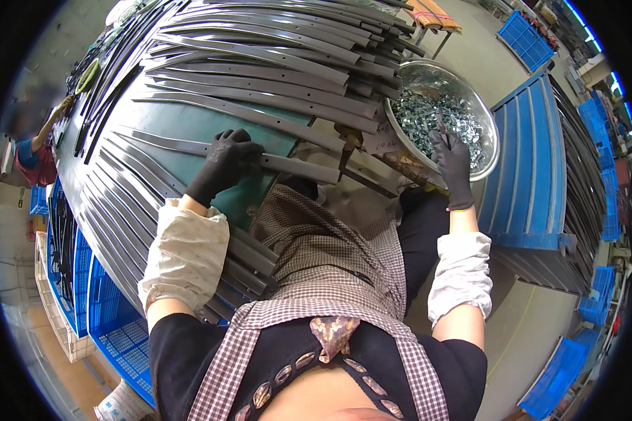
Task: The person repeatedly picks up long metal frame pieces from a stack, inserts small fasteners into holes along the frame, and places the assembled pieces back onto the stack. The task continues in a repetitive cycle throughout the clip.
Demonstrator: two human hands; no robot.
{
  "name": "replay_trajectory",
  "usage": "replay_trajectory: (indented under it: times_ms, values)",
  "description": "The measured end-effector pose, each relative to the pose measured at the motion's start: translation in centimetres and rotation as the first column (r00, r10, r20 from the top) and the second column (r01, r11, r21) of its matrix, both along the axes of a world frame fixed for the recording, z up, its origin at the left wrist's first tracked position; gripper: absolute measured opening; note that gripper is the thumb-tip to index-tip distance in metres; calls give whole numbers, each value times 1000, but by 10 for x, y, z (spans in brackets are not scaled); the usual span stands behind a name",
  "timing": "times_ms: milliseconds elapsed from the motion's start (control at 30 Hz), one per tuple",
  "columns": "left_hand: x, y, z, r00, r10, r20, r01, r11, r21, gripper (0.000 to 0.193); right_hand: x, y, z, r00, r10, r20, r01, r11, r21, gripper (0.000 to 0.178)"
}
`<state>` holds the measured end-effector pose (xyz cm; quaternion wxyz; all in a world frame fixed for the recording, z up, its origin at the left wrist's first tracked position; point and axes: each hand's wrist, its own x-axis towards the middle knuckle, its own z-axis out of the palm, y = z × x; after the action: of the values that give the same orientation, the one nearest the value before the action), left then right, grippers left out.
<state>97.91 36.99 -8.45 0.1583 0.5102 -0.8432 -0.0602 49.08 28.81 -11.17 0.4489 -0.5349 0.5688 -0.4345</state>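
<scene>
My left hand point(225, 163), in a black glove, is closed round a long dark grey strip point(303, 168) with small holes, lying across the green tabletop point(189, 163). The strip's near end sticks out past the table edge. On the right, my right hand point(454, 167), also gloved in black, is over the near rim of a round metal basin point(494, 137). Its fingers are pinched together; what they hold, if anything, is too small to make out. Many small shiny metal pieces point(416, 121) fill the basin.
Many similar strips point(253, 63) lie stacked across the far tabletop, with more strips point(130, 203) at left. A blue ribbed metal bin point(523, 161) stands right of the basin. Blue plastic crates point(123, 344) are at lower left. Another person's arm point(49, 126) reaches in at far left.
</scene>
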Motion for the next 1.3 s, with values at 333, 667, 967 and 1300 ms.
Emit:
replay_trajectory:
  times_ms: [333,667,967,1300]
  values:
    - [-25,15,-9,968,-77,-239,85,996,26,33,50,96,9,944,125,305,-182,970,163,15]
    - [-66,37,25,955,-264,-133,246,959,-137,42,101,167,-1,757,356,547,-495,860,126,22]
    - [-120,83,29,880,-474,-42,475,879,35,28,134,186,2,819,448,359,-508,857,89,46]
    - [-123,74,12,826,-538,-169,555,829,71,21,115,163,5,726,662,-188,-684,724,-91,58]
